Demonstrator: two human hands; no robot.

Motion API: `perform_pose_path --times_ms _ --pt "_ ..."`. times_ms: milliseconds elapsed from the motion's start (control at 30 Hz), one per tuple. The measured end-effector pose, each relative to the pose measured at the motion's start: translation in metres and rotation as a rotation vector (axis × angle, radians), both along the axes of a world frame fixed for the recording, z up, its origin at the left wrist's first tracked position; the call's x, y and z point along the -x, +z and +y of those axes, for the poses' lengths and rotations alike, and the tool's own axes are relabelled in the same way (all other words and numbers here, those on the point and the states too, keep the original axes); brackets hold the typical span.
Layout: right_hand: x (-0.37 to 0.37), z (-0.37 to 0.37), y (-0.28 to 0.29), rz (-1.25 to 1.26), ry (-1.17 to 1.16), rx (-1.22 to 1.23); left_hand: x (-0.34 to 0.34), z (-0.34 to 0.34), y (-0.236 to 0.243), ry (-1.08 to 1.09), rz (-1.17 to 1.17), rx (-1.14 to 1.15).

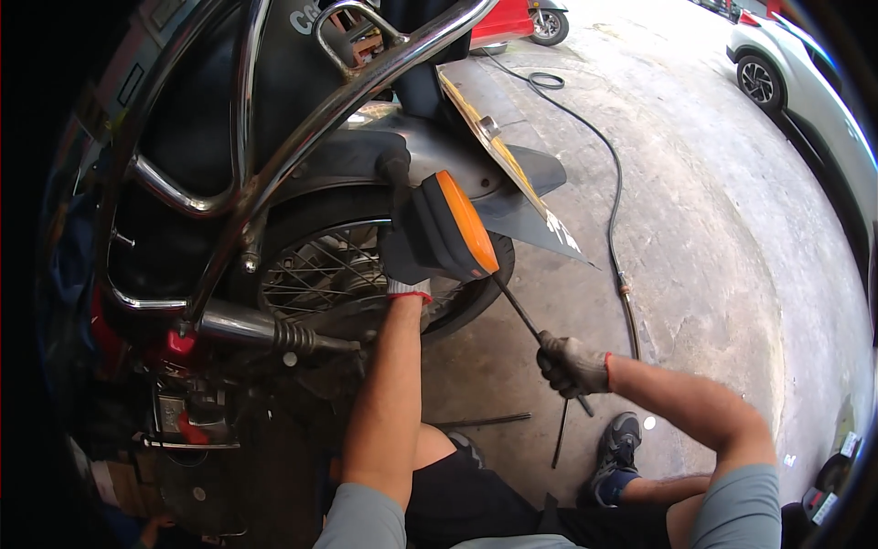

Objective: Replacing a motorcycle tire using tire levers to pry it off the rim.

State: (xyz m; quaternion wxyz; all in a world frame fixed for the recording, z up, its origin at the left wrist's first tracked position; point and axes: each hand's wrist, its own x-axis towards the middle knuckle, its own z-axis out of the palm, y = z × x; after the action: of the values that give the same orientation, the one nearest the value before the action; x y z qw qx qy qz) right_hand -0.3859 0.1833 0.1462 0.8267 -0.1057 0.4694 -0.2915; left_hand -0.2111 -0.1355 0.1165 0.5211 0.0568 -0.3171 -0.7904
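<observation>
My left hand (407, 286), in a glove with a red-edged knit cuff, is at the back of a black lamp housing with an orange lens (462, 220) beside the motorcycle's rear wheel (291, 263); its fingers are hidden behind the housing. My gloved right hand (572, 364) is closed round a long dark metal rod (517, 309), which slants up to the lamp's lower edge. Behind the lamp are the rear mudguard (526, 169) and a tilted plate (485, 137).
Chrome rails (274, 165) and an exhaust (233, 325) are at the left. A black hose (611, 156) runs over the concrete floor (704, 274). Loose rods (485, 418) lie near my feet. A white car (823, 101) stands at right, a red vehicle (503, 23) at back.
</observation>
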Motion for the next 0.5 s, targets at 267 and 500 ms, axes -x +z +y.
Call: perform_pose_path --times_ms 267,500 --pt "0.096 -0.025 -0.015 1.529 0.348 0.675 -0.013 -0.025 -0.014 0.029 -0.018 -0.038" --pt "0.121 -0.038 -0.016 1.729 0.432 0.705 0.000 0.012 0.022 0.336 -0.348 0.041"
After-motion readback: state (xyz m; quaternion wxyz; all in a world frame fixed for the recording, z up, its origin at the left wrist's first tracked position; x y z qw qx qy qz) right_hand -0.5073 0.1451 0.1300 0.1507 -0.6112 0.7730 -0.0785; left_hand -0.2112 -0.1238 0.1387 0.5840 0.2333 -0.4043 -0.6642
